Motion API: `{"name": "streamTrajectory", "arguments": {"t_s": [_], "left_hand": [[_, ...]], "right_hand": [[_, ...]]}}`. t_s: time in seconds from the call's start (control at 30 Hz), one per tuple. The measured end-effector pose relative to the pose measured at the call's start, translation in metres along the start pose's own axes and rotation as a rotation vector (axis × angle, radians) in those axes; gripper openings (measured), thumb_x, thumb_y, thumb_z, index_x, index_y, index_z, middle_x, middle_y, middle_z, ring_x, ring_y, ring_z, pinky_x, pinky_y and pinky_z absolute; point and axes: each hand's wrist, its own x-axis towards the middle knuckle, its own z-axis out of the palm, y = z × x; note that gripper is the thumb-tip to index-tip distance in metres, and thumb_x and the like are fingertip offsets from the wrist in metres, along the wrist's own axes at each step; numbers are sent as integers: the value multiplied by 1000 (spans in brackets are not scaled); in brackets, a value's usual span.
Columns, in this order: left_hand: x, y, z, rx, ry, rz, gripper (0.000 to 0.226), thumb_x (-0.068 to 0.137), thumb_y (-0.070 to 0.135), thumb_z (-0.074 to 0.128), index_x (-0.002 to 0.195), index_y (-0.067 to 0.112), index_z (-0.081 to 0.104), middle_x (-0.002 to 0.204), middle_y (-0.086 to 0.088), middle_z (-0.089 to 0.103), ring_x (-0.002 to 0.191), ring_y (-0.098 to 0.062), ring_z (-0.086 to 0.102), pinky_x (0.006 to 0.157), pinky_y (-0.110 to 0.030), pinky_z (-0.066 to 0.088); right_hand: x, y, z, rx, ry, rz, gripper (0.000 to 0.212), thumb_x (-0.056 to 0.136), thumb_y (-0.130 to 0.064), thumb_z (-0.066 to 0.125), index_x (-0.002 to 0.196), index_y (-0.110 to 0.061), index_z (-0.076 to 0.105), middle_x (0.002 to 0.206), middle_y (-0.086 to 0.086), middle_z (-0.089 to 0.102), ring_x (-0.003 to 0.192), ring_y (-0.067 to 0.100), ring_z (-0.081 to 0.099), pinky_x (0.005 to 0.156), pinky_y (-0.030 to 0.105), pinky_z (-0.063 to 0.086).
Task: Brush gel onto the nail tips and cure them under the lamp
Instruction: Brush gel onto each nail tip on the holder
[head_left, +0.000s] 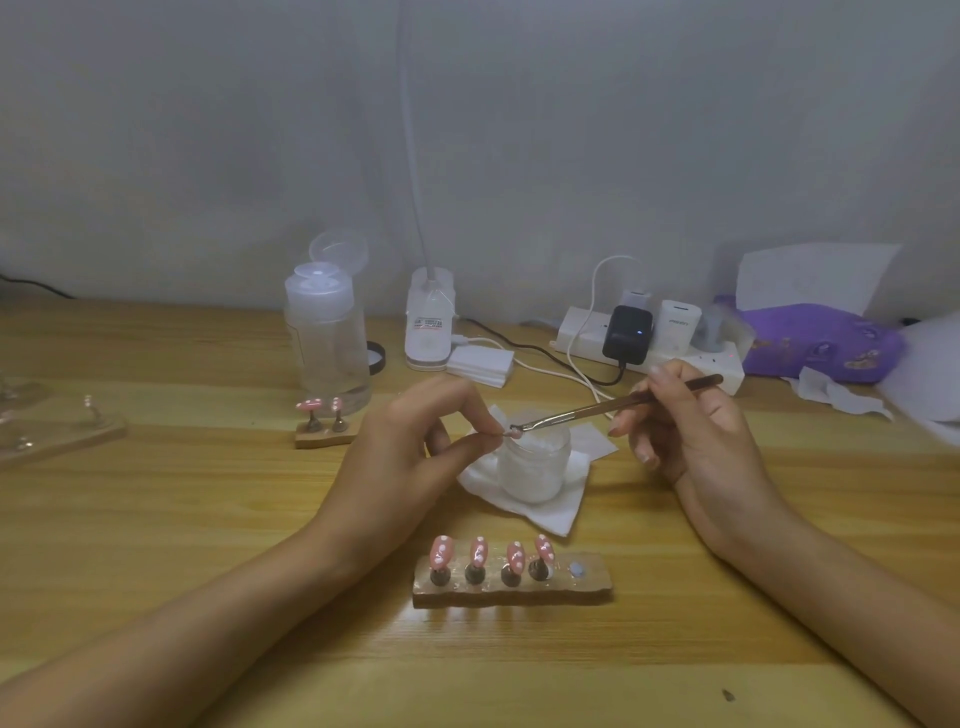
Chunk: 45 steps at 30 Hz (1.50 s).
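The left hand (415, 447) pinches one small nail tip (507, 431) between thumb and first finger, just over the rim of one glass jar (532, 467), which stands on a white tissue (550, 512). The right hand (691, 436) grips one thin brush (623, 401), and its point touches that tip. On the near stand (511, 590) I count four dotted tips (441, 552), upright, and one free place. The far stand (324, 436) carries two pink tips (311, 404). One white lamp (428, 327) stands behind, near the wall.

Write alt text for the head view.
The right hand holds a brush to a small nail tip pinched by the left hand, by a white jar. In front, a wooden stand carries four pink dotted tips.
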Motion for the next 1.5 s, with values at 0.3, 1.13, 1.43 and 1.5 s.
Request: {"name": "streamTrajectory", "arguments": {"t_s": [0.3, 1.13, 1.43, 1.5], "left_hand": [[1, 0, 0, -25, -14, -51, 9, 85, 18, 74, 83, 24, 67, 92, 17, 66, 59, -15, 53, 55, -21, 45], [-1, 3, 1, -55, -28, -75, 8, 85, 16, 74, 82, 18, 68, 83, 20, 66, 50, -5, 46, 49, -14, 37], [-1, 1, 1, -37, -26, -67, 8, 86, 16, 74, 82, 19, 68, 83, 21, 66, 51, -7, 47, 49, -13, 37], [-1, 2, 1, -33, -25, -60, 8, 86, 16, 74, 82, 19, 68, 82, 22, 66, 51, -7, 47, 49, -12, 36]], "right_hand": [[0, 0, 0, -8, 12, -12, 24, 85, -38, 58, 78, -15, 55, 64, 11, 69, 43, 13, 48, 44, 18, 42], [2, 2, -5, 18, 38, -59, 22, 85, -40, 60, 76, -20, 60, 64, 12, 68, 44, 13, 50, 43, 18, 42], [2, 3, -3, -35, -29, -70, 24, 89, -38, 57, 78, -17, 56, 65, 11, 70, 43, 13, 49, 44, 18, 42], [1, 3, -4, -39, -17, -73, 25, 89, -36, 56, 80, -13, 54, 64, 11, 69, 43, 13, 49, 44, 18, 42]]}}
